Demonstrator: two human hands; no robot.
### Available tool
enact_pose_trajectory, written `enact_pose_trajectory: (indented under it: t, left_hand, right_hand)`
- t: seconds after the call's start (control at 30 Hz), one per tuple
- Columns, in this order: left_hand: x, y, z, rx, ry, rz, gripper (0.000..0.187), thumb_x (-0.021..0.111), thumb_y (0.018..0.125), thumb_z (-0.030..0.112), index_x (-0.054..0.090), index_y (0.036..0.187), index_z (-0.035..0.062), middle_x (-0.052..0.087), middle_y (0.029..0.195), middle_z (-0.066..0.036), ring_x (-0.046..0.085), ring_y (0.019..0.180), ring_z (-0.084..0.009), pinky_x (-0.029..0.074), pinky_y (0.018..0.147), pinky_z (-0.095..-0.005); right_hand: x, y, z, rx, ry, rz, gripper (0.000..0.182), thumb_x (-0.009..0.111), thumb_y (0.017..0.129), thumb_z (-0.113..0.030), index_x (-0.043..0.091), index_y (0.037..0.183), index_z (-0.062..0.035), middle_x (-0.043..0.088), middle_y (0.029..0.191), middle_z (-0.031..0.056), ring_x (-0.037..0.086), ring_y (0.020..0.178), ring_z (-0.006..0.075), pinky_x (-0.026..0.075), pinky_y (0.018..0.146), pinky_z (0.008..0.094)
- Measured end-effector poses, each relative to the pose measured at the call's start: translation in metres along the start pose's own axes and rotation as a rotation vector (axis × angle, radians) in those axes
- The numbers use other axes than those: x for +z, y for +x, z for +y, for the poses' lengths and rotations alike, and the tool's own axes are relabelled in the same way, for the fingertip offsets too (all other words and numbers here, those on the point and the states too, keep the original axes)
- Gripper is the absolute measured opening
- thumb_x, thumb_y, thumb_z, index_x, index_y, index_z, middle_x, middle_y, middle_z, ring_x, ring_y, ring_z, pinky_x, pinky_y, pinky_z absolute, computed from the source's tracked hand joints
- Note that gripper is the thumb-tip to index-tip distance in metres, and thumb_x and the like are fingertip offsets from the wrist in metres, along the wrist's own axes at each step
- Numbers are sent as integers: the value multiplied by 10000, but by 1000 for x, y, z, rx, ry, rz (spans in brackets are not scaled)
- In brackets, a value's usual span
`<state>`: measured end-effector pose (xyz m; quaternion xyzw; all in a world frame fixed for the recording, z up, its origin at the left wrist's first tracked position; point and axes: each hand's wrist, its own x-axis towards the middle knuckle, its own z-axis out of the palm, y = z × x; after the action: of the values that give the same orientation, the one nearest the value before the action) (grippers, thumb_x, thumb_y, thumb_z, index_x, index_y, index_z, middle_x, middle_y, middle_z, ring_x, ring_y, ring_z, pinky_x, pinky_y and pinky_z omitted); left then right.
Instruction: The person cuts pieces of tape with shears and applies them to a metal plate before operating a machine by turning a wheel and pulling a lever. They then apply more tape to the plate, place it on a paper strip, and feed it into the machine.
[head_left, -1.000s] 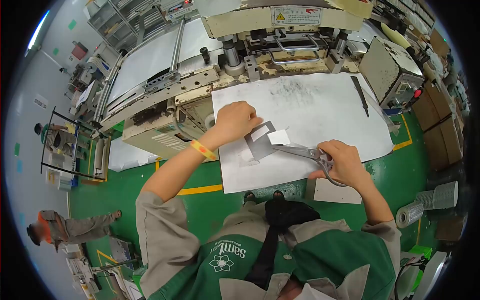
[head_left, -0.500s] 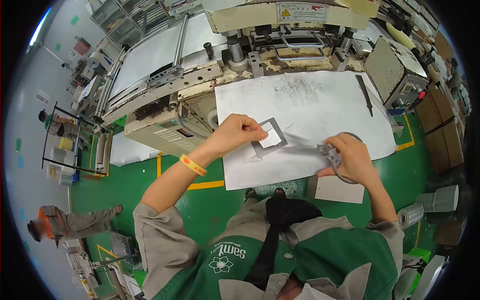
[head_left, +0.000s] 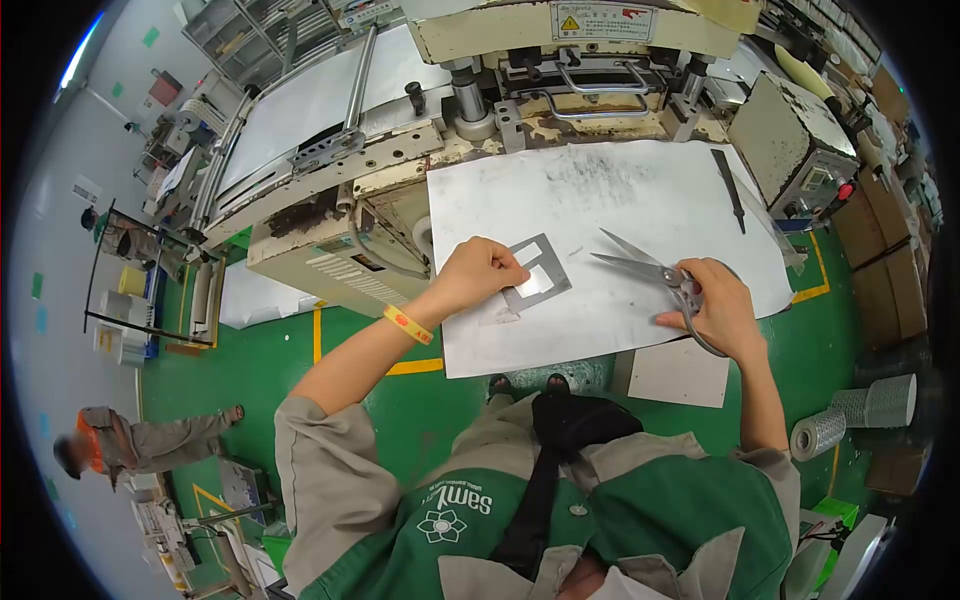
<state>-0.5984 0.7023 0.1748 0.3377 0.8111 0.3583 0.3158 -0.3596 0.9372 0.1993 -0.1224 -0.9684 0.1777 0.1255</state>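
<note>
My left hand (head_left: 478,275) pinches the left side of a small grey-bordered piece with white inside (head_left: 555,290), its fingertips covering part of it. The piece overlaps the large white sheet (head_left: 620,210) spread before me. In my right hand (head_left: 722,308) is a pair of scissors (head_left: 650,268), fingers at the handles and blades apart, pointing left toward the piece. A thin sliver (head_left: 576,250) lies on the sheet between the piece and the blade tips. A black slim knife-like tool (head_left: 729,190) rests near the sheet's right edge.
Behind the sheet stands a worn press (head_left: 590,60) with metal handles and a warning label. A control box (head_left: 800,150) is at right, a feed table (head_left: 290,150) at left. Cardboard boxes (head_left: 885,290) and rolls (head_left: 820,432) stand right. A person (head_left: 140,440) is at far left.
The scissors have gone from blurred to sharp, with their blades now spread. My left hand has shifted slightly down and left, and the white inside the grey border now looks split by a band.
</note>
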Motion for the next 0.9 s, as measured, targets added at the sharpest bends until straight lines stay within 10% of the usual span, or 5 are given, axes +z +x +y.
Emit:
enact_pose_trajectory:
  t: [0.43, 0.6, 0.9]
  left_hand:
    - [-4, -12, 9, 156, 479, 207, 375, 710, 709, 373, 578, 707, 21, 605, 756, -124, 576, 692, -276, 441, 597, -367]
    - [-7, -40, -10, 208, 2, 365, 278, 684, 780, 191, 620, 967, -4, 582, 806, -53, 509, 694, -96, 442, 635, -252]
    - [-3, -82, -19, -102, -915, 41, 581, 573, 870, 143, 285, 1332, -60, 385, 1316, -197, 435, 1191, -230, 354, 1015, -318]
  right_hand:
    - [-12, 27, 6, 90, 65, -136, 620, 739, 650, -191, 497, 1207, -68, 549, 1023, 144, 542, 918, 285, 437, 817, 371]
    - [1, 36, -35, -261, -33, -28, 548, 710, 709, -187, 514, 1206, -67, 532, 1178, 144, 513, 1067, 308, 395, 916, 404]
    - [90, 49, -92, -611, -128, -119, 622, 531, 852, -439, 392, 1315, -48, 425, 1336, 122, 380, 1248, 278, 273, 1034, 480]
